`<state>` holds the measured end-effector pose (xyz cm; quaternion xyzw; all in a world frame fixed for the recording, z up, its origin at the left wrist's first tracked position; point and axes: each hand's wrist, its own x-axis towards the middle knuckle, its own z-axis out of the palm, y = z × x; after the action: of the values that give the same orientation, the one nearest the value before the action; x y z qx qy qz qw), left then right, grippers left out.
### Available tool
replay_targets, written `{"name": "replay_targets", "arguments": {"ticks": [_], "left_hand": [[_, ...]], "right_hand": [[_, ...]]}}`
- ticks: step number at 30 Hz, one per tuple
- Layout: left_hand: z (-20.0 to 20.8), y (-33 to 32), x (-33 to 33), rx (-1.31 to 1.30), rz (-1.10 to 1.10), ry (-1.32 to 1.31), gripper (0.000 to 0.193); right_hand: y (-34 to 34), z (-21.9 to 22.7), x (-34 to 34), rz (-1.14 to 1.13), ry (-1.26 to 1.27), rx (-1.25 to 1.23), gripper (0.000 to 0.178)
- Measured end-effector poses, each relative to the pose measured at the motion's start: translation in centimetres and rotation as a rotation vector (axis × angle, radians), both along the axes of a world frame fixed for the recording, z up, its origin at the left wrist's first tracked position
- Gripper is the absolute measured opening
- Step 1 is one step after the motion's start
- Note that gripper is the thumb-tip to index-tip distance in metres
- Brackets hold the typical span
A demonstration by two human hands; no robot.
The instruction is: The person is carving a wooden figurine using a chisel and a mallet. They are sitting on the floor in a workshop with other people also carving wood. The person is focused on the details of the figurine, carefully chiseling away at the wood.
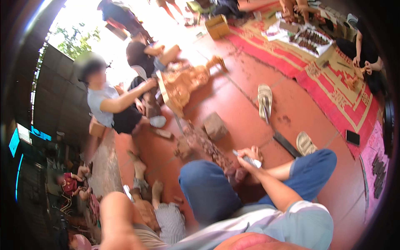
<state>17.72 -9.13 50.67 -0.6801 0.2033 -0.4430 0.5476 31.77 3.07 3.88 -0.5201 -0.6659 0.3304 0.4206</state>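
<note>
A person in blue trousers sits on the red tiled floor (250,108) of a carving workshop; one bare forearm crosses the lap from the lower right, bent at the elbow and angled up toward the knees; its hand (249,156) is curled closed around a slim grey tool (247,159), knuckles uppermost, the tool's pale end jutting to the left of the fist; whether this is the right hand or the left cannot be told for certain, and the other hand is not to be made out among the blurred limbs at the lower edge. The tool hangs just above a dark reddish piece of wood (236,173) wedged between the knees, near a trail of wood chips (204,143) and a rough wooden block (215,126); a pair of sandals (265,99) lies well apart on the floor, beside a red patterned mat (333,83) bearing a dark phone (352,137). To the left, another person in a grey shirt reaches one arm out to a pale carved wooden panel (183,85) propped at a tilt on the floor; others sit on the mat.
</note>
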Motion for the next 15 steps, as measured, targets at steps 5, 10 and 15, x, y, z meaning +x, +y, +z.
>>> {"name": "replay_targets", "arguments": {"ticks": [5, 10, 15], "left_hand": [[-9.3, 3.8, -2.4, -0.499, -0.248, 0.385, 0.017], [-6.0, 4.6, -2.8, -1.363, -0.241, 0.085, 0.038], [-0.3, 1.1, 2.3, -1.561, -0.588, -0.254, 0.027]], "right_hand": [[-0.1, 0.3, -0.8, 0.091, 0.174, -0.047, 0.009], [0.6, -0.6, 0.9, 0.067, 0.425, -0.113, 0.008], [0.1, -0.7, -1.3, 0.124, 0.406, -0.133, 0.007]]}}
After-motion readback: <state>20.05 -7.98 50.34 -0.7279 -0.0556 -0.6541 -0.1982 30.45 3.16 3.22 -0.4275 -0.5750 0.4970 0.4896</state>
